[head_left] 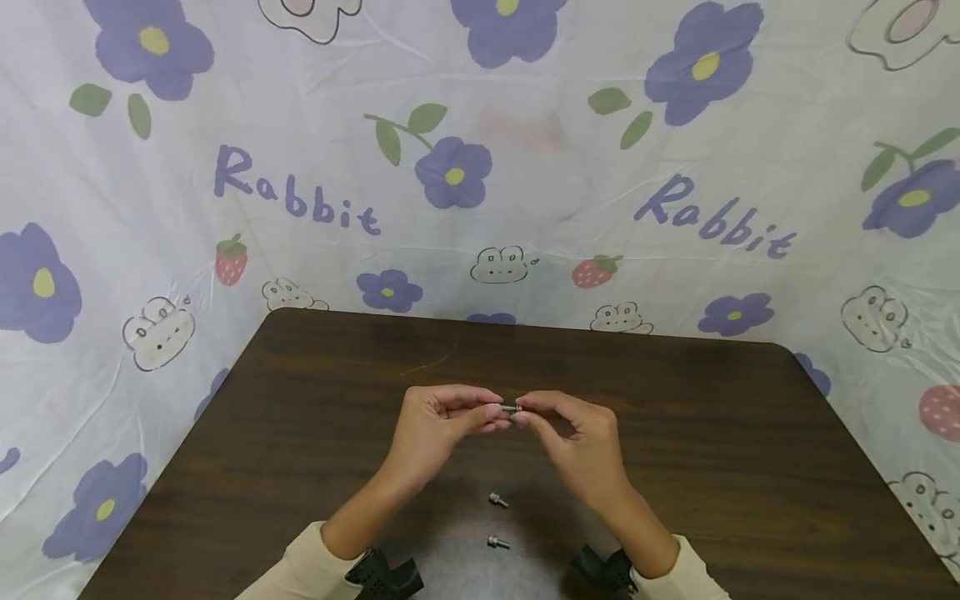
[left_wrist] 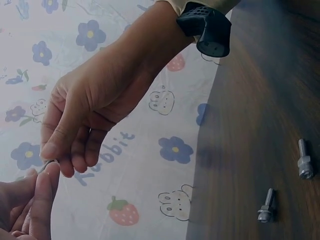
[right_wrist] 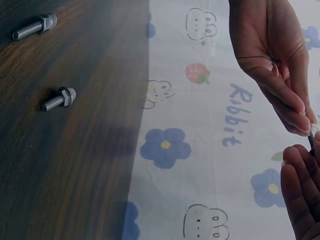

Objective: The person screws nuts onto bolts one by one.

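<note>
Out over the table, both hands meet at a small metal bolt (head_left: 510, 408). My left hand (head_left: 442, 425) pinches the left end between thumb and fingers, hiding that part. At the opposite end, the thumb and forefinger of my right hand (head_left: 581, 437) grip a wider piece at their tips. Only a short length of thin shank shows between the fingertips; in the right wrist view it is a dark sliver. Below the hands, two more bolts lie on the table, the farther bolt (head_left: 498, 500) and the nearer bolt (head_left: 498, 542). Each has a collar-like ring by its head (right_wrist: 65, 96).
A dark wood-grain table (head_left: 315, 367) stretches under both arms. Behind it and along its sides hangs a pale cloth (head_left: 540, 183) printed with flowers, rabbits and strawberries. Black camera mounts (head_left: 386, 575) sit at the wrists, beside cream sleeves (head_left: 315, 567).
</note>
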{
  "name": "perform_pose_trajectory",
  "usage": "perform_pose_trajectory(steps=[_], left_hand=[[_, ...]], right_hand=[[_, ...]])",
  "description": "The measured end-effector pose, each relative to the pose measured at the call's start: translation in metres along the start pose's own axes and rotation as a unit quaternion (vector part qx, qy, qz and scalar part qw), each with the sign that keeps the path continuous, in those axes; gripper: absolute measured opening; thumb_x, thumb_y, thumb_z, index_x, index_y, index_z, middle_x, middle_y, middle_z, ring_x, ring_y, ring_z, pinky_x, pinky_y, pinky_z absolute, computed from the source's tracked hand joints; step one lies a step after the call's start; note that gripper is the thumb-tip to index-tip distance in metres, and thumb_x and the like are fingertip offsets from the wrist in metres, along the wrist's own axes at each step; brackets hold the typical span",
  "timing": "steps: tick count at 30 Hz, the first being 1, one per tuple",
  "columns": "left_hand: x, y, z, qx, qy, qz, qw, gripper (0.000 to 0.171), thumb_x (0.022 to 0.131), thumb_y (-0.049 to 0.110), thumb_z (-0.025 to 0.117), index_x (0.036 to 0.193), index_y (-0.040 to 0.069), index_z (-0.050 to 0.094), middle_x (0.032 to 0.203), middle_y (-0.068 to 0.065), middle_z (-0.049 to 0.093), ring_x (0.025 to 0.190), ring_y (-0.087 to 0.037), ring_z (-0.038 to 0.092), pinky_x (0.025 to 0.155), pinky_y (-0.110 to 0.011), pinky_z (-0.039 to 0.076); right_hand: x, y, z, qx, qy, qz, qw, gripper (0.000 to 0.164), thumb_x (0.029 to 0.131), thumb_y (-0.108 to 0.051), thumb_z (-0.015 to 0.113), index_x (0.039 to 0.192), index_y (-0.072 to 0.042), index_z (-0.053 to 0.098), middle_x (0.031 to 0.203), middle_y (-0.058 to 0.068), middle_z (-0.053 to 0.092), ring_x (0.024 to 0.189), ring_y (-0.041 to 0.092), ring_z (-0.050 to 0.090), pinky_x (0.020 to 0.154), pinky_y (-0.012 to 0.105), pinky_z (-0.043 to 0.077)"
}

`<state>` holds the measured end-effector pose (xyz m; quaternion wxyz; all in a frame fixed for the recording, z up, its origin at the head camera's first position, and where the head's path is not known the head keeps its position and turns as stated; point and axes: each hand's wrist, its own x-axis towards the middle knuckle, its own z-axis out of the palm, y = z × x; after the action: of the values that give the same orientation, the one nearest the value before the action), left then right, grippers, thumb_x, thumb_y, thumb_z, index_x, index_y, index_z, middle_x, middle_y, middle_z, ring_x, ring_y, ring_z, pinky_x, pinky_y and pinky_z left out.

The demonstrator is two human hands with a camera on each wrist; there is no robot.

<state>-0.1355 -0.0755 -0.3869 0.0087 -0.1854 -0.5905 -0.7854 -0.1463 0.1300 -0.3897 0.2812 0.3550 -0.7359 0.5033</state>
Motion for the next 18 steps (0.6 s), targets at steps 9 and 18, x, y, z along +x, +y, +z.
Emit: perform_pose_trajectory(steps=[9, 18], left_hand=[[-0.0015, -0.0013, 0.0018, -0.007, 0.013, -0.003, 0.9999, 0.02, 0.092, 0.001, 0.073, 0.106, -0.013, 0.072, 0.099, -0.024, 0.074, 0.088, -0.03, 0.076, 0.083, -0.042, 0.061], [0.0004, -0.0012, 0.0006, -0.007, -0.009, 0.002, 0.9999, 0.02, 0.092, 0.0, 0.072, 0.108, -0.013, 0.071, 0.1, -0.023, 0.075, 0.089, -0.031, 0.076, 0.084, -0.043, 0.06]], right_hand=[[0.0008, -0.004, -0.0015, 0.02, -0.003, 0.02, 1.0, 0.024, 0.077, 0.009, 0.083, 0.098, -0.003, 0.077, 0.091, 0.01, 0.077, 0.081, 0.019, 0.075, 0.074, 0.021, 0.061], [0.0028, -0.006, -0.0035, 0.053, 0.0, 0.026, 0.998, 0.026, 0.076, 0.013, 0.081, 0.099, 0.0, 0.077, 0.091, 0.012, 0.077, 0.08, 0.012, 0.075, 0.069, 0.022, 0.061]])
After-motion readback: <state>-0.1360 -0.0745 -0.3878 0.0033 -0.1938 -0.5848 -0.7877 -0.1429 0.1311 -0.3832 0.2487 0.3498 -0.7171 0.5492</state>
